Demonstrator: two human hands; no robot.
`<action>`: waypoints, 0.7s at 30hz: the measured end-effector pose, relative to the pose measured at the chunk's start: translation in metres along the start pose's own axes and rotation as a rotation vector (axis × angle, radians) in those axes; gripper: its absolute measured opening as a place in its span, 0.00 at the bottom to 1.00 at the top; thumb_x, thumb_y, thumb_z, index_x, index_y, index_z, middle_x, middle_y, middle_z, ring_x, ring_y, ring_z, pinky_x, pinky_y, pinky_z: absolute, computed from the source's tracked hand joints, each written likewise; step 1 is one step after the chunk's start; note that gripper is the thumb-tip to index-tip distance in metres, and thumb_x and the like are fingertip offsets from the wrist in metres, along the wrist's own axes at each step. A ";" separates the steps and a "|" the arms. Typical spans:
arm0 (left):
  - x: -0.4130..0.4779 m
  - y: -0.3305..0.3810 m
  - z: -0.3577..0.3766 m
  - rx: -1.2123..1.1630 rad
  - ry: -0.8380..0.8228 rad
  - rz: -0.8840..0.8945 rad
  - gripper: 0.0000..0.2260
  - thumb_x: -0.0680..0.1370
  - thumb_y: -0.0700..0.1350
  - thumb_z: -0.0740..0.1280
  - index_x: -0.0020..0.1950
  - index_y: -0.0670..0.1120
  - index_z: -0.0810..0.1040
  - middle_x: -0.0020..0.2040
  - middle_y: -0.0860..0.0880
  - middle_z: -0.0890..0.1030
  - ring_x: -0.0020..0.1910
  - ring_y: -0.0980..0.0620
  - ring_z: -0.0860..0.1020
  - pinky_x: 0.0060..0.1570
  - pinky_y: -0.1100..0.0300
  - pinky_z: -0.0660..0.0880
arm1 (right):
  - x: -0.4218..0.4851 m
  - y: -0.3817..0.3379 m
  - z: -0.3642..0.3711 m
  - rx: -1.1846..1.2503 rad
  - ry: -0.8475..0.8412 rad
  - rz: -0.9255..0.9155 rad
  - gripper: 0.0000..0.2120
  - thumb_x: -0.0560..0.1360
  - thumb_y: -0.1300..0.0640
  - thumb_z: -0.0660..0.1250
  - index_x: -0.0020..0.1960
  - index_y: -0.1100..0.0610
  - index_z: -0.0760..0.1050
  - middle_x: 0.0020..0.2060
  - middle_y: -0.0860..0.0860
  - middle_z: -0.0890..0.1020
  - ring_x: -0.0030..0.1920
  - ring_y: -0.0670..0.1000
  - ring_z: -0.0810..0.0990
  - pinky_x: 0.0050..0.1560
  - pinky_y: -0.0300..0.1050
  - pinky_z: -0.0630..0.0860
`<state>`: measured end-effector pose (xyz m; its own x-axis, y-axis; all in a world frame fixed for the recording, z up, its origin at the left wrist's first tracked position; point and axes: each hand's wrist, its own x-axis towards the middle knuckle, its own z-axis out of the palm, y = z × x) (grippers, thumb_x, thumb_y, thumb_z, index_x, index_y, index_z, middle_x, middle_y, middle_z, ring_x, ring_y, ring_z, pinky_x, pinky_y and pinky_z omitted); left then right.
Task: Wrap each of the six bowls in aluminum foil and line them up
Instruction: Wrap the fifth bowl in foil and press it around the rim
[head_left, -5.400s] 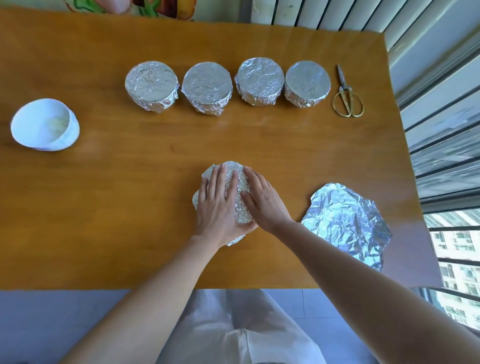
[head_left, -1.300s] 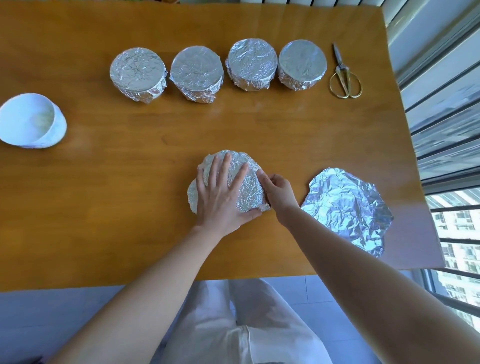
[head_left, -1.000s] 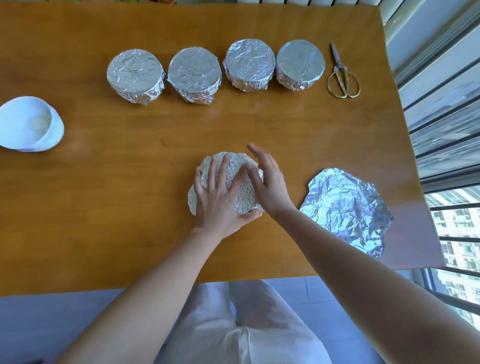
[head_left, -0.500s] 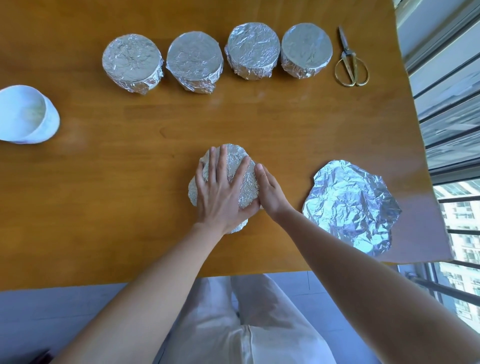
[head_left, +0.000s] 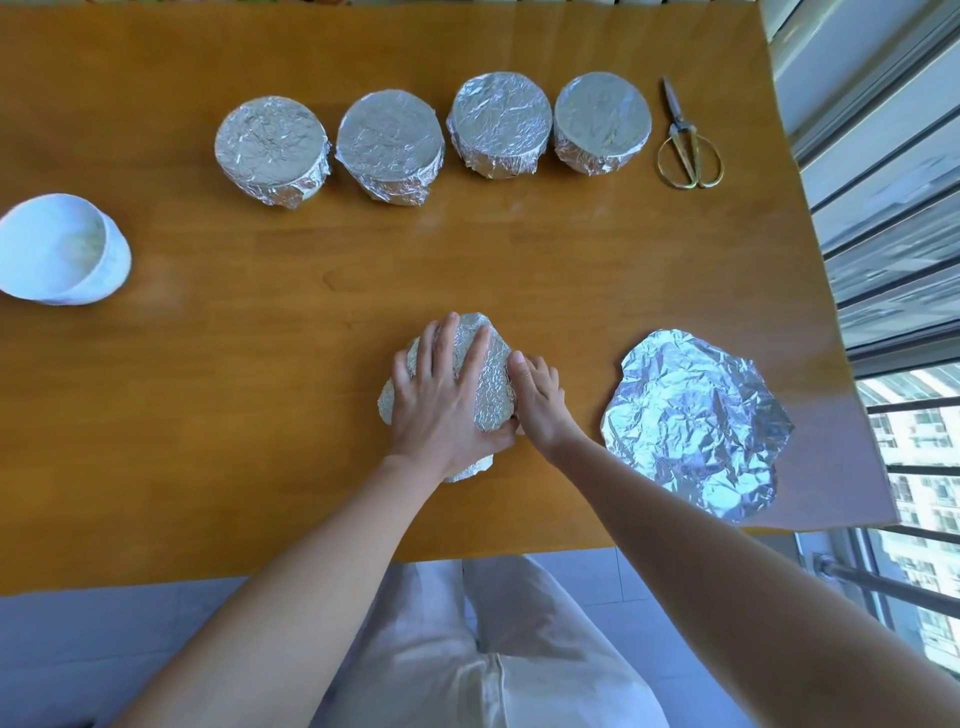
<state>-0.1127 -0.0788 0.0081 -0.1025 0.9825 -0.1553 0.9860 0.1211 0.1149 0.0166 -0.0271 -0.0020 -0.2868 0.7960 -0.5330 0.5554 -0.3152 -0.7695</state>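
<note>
Near the front edge of the desk (head_left: 234, 441) sits the foil-covered bowl (head_left: 491, 387), all crinkly and silver. The left hand (head_left: 441, 400) lies flat on top of it with fingers spread and presses down. Its grip is wide and holds nothing. The right hand (head_left: 537, 400) hugs the right side of this bowl with fingers bent round the foil, so its grip is holding the bowl.

To the right of this bowl, and apart from it, a loose foil sheet (head_left: 696, 421) lies flat on the desk. Well behind this bowl, four bowls in foil stand in a row, from the leftmost wrapped bowl (head_left: 271, 145) to the rightmost wrapped bowl (head_left: 601, 120). Behind and to the right of it lie gold scissors (head_left: 688, 145). Far to its left, a little farther back, is a bare white bowl (head_left: 57, 249).
</note>
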 end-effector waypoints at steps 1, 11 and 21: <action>-0.001 0.000 0.000 0.000 -0.003 0.003 0.47 0.67 0.74 0.55 0.81 0.51 0.54 0.80 0.42 0.55 0.78 0.41 0.56 0.69 0.40 0.59 | 0.001 0.002 -0.002 -0.022 -0.014 -0.003 0.17 0.85 0.46 0.47 0.54 0.47 0.74 0.58 0.49 0.70 0.67 0.51 0.62 0.70 0.49 0.53; -0.001 0.002 -0.001 0.045 -0.041 -0.020 0.53 0.66 0.75 0.51 0.80 0.40 0.51 0.80 0.41 0.56 0.79 0.41 0.56 0.71 0.41 0.59 | 0.021 -0.034 -0.001 0.115 0.026 -0.346 0.16 0.84 0.56 0.56 0.67 0.58 0.75 0.59 0.47 0.80 0.62 0.43 0.75 0.61 0.29 0.68; 0.000 0.001 -0.001 0.006 -0.045 -0.019 0.56 0.63 0.76 0.51 0.81 0.40 0.50 0.81 0.42 0.55 0.78 0.42 0.57 0.71 0.42 0.59 | 0.030 -0.017 0.012 0.232 0.017 -0.173 0.16 0.84 0.51 0.54 0.58 0.51 0.81 0.54 0.46 0.84 0.59 0.48 0.80 0.64 0.52 0.73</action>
<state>-0.1115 -0.0787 0.0091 -0.1153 0.9727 -0.2014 0.9847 0.1386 0.1060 -0.0108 -0.0039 -0.0097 -0.3477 0.8559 -0.3829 0.3059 -0.2825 -0.9092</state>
